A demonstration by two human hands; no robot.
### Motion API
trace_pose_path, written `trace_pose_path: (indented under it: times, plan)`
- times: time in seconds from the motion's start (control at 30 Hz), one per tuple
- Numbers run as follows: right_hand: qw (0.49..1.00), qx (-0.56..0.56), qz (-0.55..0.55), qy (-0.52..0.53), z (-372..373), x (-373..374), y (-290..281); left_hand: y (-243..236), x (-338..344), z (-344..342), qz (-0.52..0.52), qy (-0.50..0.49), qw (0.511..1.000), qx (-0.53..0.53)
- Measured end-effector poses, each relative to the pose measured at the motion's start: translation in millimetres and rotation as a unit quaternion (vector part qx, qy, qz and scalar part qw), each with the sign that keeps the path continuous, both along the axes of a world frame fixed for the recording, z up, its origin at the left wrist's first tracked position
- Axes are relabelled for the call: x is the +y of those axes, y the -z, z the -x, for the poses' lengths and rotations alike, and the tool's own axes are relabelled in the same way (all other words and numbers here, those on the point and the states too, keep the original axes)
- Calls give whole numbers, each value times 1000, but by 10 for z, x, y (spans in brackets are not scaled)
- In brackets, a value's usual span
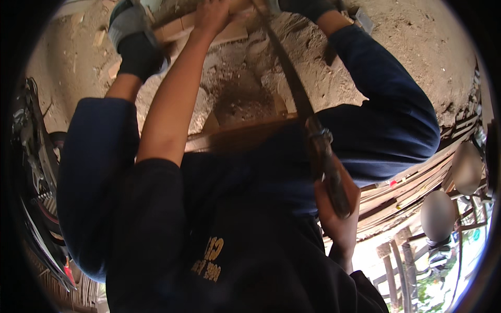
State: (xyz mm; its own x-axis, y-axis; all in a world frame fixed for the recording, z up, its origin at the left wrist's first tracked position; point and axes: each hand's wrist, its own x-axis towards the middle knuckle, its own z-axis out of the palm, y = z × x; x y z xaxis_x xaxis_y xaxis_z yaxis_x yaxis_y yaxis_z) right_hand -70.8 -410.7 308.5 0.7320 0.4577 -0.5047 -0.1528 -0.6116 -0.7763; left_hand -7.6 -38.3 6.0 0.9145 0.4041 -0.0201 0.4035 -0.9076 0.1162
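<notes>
My right hand (336, 206) is closed around the dark, worn handle of a hand saw (292, 78). Its long blade slants up and away to the top edge, where the tip end meets pale wood. At the top, my left hand (211, 18) grips a piece of wood (240, 6) beside the blade; the fingertips are partly cut off by the picture's edge. Whether the teeth are in the wood cannot be made out. My feet, in dark socks and sandals, stand on either side of the wood.
Below my hands lies bare, uneven dirt (229, 73) with scraps of wood. A wooden plank (235, 133) crosses between my thighs. Stacked slats (407, 188) fill the right side, with people beyond them. Metal and dark gear (36, 156) crowd the left rim.
</notes>
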Motion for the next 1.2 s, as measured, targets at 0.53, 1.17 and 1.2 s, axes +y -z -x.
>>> trace_pose_path:
  times: [0.53,1.17,1.2]
  plan:
    - [996,19,70,-48,-213,178,135,237,27,-38,7,22,999,-24]
    - [998,-6,37,59,-189,-622,-461,249,139,12,25,61,992,-104]
    - [997,-21,24,74,-207,-628,-420,284,122,-25,28,64,994,-89]
